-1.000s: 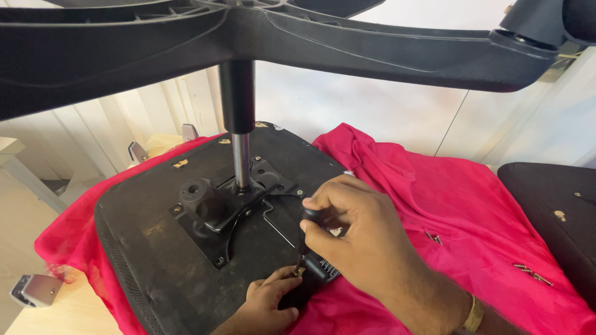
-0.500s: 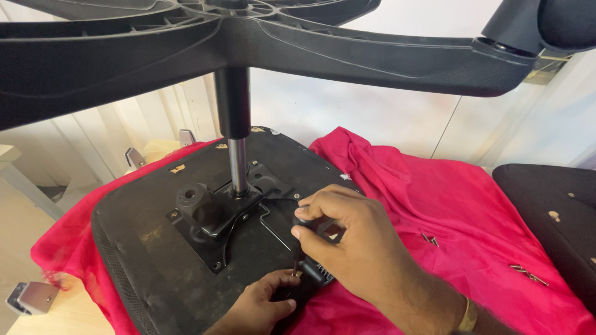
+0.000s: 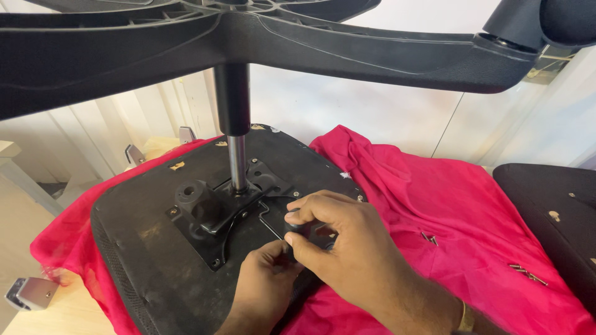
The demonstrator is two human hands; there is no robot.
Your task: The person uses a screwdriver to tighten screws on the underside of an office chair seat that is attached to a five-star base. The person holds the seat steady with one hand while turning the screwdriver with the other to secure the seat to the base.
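While the upturned seat [image 3: 155,248] lies on a red cloth [image 3: 434,211], padded side down, its black underside faces the head camera, probably so the fixings can be reached from above. A metal mechanism plate [image 3: 217,214] is bolted at the middle of that underside, and a gas-lift column [image 3: 236,155] rises from it to the star base [image 3: 310,43], which spreads across the top of the view with a castor [image 3: 559,22] at one tip.

Both hands meet just beside the plate, at the near edge of the seat. The right hand [image 3: 347,248] comes in from the lower right, wrist bent, fingers curled and pressed together around a small black part [image 3: 304,232], mostly hidden under them. The left hand [image 3: 267,279] rises from below, its fingertips closed against the same part from underneath, as if steadying it. A thin bent lever [image 3: 268,220] runs from the plate towards the hands.

Loose screws [image 3: 528,275] lie on the cloth well apart to the right, near another black panel [image 3: 552,217].
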